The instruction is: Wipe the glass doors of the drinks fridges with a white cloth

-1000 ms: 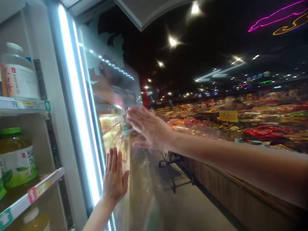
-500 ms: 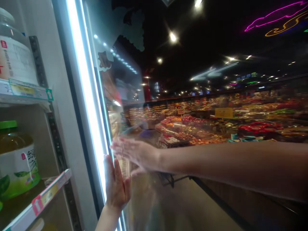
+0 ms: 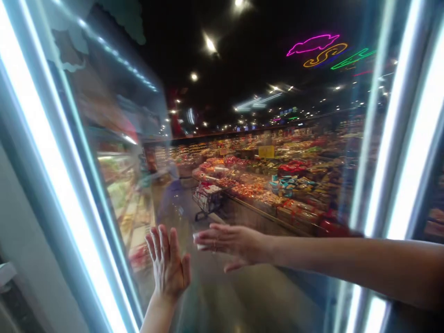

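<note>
My left hand (image 3: pixel 169 266) is raised with its fingers stretched upward and its palm toward a clear glass door (image 3: pixel 194 286). Fairly flat and sideways, my right hand (image 3: pixel 236 244) points its fingers left, the thumb held apart below. A whitish patch shows at its fingertips; whether that is light or a small object I cannot tell. Both hands look to be at or very near the glass, but contact is not plain. Neither is wrapped around anything. Bright light strips run down the door's left edge (image 3: pixel 65 199) and past the right forearm.
Beyond the glass, a shopping cart (image 3: pixel 207 198) stands in the aisle beside long bins of packaged goods (image 3: pixel 249 187). A blurred blue shape (image 3: pixel 173 196), perhaps a person, is left of the cart. Stocked shelves (image 3: pixel 123 199) line the left. Neon shapes (image 3: pixel 314 45) glow above.
The view has swung right, so the shelf of bottles has left the picture and light strips appear on the right. My hands have come away from the left light strip in view, fingers still stretched.
</note>
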Tool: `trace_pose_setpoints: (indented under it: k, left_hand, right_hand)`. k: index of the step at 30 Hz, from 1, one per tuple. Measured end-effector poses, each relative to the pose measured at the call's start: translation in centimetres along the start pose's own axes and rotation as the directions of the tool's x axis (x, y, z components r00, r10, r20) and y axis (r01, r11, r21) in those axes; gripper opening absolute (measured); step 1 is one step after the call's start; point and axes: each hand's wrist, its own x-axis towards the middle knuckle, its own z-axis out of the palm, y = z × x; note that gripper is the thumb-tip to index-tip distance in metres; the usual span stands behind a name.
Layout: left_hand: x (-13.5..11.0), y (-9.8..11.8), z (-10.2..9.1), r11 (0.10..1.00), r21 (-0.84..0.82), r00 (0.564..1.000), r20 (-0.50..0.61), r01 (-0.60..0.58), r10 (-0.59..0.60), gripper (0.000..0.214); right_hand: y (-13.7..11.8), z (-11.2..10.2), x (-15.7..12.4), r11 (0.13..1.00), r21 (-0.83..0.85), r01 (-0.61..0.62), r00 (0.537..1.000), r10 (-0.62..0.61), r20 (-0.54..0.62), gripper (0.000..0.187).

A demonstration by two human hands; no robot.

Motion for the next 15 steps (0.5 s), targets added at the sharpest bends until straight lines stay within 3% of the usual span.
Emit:
trace_pose_setpoints:
  k: [2, 4, 6, 7, 10, 11, 13, 15]
  left_hand:
    - [0.5, 2.1, 1.3, 1.000, -0.003, 1.000, 0.006, -0.028, 0.028, 0.082]
    - [1.3, 4.5, 2.6, 0.998, -0.002, 0.998, 0.003, -0.057, 0.057, 0.082]
    - [2.0, 7.0, 3.9, 0.998, -0.010, 0.998, 0.003, -0.058, 0.058, 0.083]
    - [2.2, 8.3, 4.6, 0.998, -0.021, 0.998, 0.007, -0.058, 0.058, 0.083]
    - [2.6, 12.2, 6.6, 0.997, -0.051, 0.998, 0.022, -0.066, 0.067, 0.084]
    - [2.8, 13.4, 7.3, 0.996, -0.057, 0.997, 0.027, -0.076, 0.077, 0.084]
    - [3.1, 15.6, 8.7, 0.993, -0.059, 0.994, 0.039, -0.101, 0.103, 0.083]
    - [3.7, 17.5, 9.9, 0.991, -0.055, 0.990, 0.057, -0.122, 0.125, 0.083]
  right_hand:
    - [3.1, -1.8, -2.6, 0.972, -0.016, -0.233, 0.972, 0.232, -0.036, 0.093]
    - [6.6, -3.7, -5.1, 0.850, -0.032, -0.526, 0.846, 0.520, -0.116, 0.096]
    - [7.4, -4.6, -8.1, 0.740, -0.045, -0.671, 0.737, 0.658, -0.155, 0.101]
    - [6.5, -4.5, -9.9, 0.733, -0.052, -0.679, 0.731, 0.666, -0.152, 0.103]
    - [1.5, -3.2, -15.4, 0.811, -0.057, -0.582, 0.812, 0.576, -0.099, 0.096]
    - [0.3, -2.8, -16.8, 0.815, -0.061, -0.577, 0.816, 0.571, -0.088, 0.095]
    - [-0.2, -2.4, -18.9, 0.772, -0.074, -0.631, 0.775, 0.627, -0.072, 0.097]
    - [0.9, -2.5, -20.0, 0.675, -0.079, -0.734, 0.679, 0.732, -0.059, 0.103]
